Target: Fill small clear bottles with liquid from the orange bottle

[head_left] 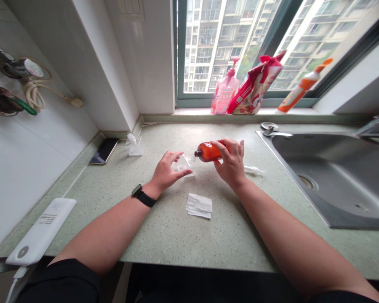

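Observation:
My right hand [232, 162] is wrapped round an amber bottle [209, 152], which is tipped on its side with its open dark neck pointing left. The neck is at the rim of a small clear plastic container [185, 165], and something clear shows between the two. My left hand [167, 170] grips this container from the left, thumb in front and fingers behind. Nearer to me, a folded white tissue [199, 205] lies on the speckled counter [164, 235]. A clear and white pump top [254, 171] lies just right of my right hand.
A crumpled clear item [134, 145] and a black phone [104, 151] lie at the back left. At the near left is a white power bank [42, 231] with a cable. The steel sink [344, 168] is on the right. Bottles and a red bag [255, 86] stand on the windowsill.

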A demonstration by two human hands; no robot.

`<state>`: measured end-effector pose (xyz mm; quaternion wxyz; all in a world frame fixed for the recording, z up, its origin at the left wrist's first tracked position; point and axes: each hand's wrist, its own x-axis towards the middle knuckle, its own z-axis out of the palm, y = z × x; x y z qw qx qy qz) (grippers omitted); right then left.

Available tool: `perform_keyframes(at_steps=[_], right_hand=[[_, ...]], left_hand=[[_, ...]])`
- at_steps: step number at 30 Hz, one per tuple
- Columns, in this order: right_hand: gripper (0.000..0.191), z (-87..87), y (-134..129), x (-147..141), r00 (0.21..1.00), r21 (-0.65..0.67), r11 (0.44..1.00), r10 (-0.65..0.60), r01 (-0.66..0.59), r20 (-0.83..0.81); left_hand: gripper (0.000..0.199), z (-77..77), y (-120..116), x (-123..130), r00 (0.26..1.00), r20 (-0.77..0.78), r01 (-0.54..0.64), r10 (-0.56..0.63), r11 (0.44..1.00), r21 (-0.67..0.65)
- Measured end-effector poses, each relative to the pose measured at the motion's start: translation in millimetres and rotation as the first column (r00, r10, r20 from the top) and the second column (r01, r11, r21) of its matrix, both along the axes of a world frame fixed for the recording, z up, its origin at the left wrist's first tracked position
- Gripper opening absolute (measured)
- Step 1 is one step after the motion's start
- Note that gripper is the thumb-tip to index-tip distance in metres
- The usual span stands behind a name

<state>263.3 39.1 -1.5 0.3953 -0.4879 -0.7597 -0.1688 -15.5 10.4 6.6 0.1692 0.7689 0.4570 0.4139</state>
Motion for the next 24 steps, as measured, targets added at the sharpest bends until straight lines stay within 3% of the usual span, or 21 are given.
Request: perform_keyframes(at_steps=[24], right_hand=[[0.077, -0.1, 0.2, 0.4, 1.000, 0.022, 1.000, 0.018, -0.018, -0.001]], left_hand=[[0.074, -1.5, 1.2, -0.3, 1.000, 0.003, 0.005, -0.005, 1.000, 0.021]])
